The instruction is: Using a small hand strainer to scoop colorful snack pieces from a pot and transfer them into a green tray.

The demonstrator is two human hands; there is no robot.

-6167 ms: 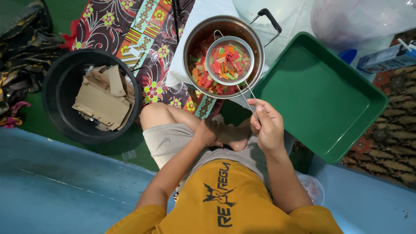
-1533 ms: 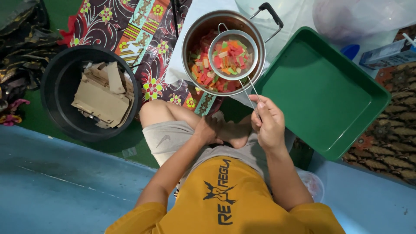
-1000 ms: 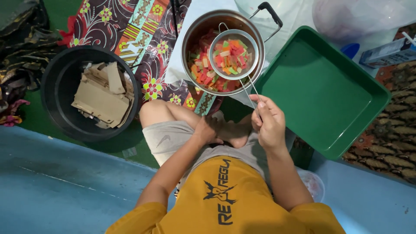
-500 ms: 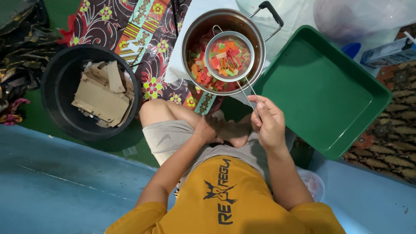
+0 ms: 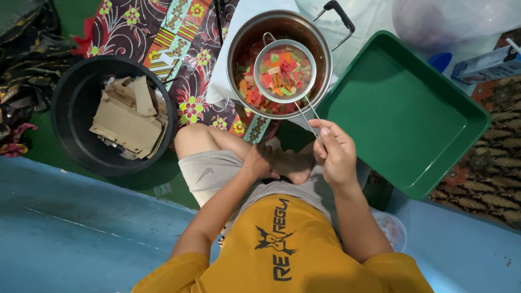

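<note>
Closed tight around the thin wire handle, the right hand (image 5: 337, 154) has its grip clenched on the strainer (image 5: 284, 70), fingers curled with no gap showing, and it holds the mesh bowl up over the steel pot (image 5: 279, 62), loaded with small flat pieces in red, orange, green and white. More of the same coloured pieces sit in the pot beneath the strainer. The left hand (image 5: 261, 161) grips nothing; it lies folded loosely over the person's own crossed leg and foot, well back from the pot. From where I stand, the risk looks to be the long, slender handle: held only at its far end, the full strainer could tip or twist, spilling pieces past the pot's rim onto the patterned cloth (image 5: 179, 38) beside the pot. The green tray (image 5: 404, 116) lies just to the other side of the pot, so drips could land between them. A black bucket of cardboard scraps (image 5: 111, 114) stands beyond the cloth, away from the pot.
</note>
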